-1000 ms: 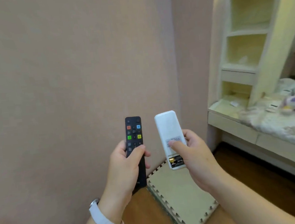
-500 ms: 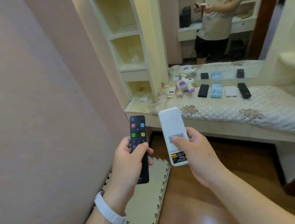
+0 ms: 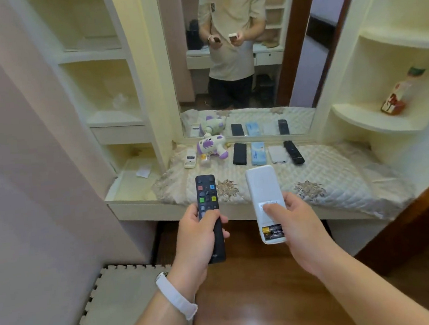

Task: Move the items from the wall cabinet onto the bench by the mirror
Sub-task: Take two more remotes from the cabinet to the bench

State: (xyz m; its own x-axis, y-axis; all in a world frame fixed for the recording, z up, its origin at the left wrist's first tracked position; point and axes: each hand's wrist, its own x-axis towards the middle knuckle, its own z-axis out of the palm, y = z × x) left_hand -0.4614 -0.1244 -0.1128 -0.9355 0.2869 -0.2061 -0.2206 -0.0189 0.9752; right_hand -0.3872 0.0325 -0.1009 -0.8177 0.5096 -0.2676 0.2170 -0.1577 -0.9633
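Observation:
My left hand [image 3: 195, 239] grips a black remote [image 3: 208, 201] with coloured buttons, held upright. A white remote [image 3: 264, 191] lies back-side up in my right hand [image 3: 295, 229], its battery bay uncovered and showing batteries. Both are held in the air just in front of the bench [image 3: 326, 178], which has a quilted cover and stands under the mirror [image 3: 238, 56]. On the bench lie a small white remote [image 3: 190, 158], a purple-and-white toy [image 3: 210, 147], a black remote [image 3: 240, 154], a light blue case [image 3: 258, 153], a white power bank [image 3: 277, 154] and another black remote [image 3: 293, 152].
Cream shelves [image 3: 109, 93] rise left of the mirror, with an open tray [image 3: 130, 185] at bench height. Curved shelves on the right hold a bottle [image 3: 399, 91]. A foam floor mat [image 3: 112, 308] lies at lower left on the wooden floor. The mirror reflects a person.
My view has swung right from the bare wall to face the mirror and bench. Both hands keep the same hold on the two remotes and are now nearer the bench.

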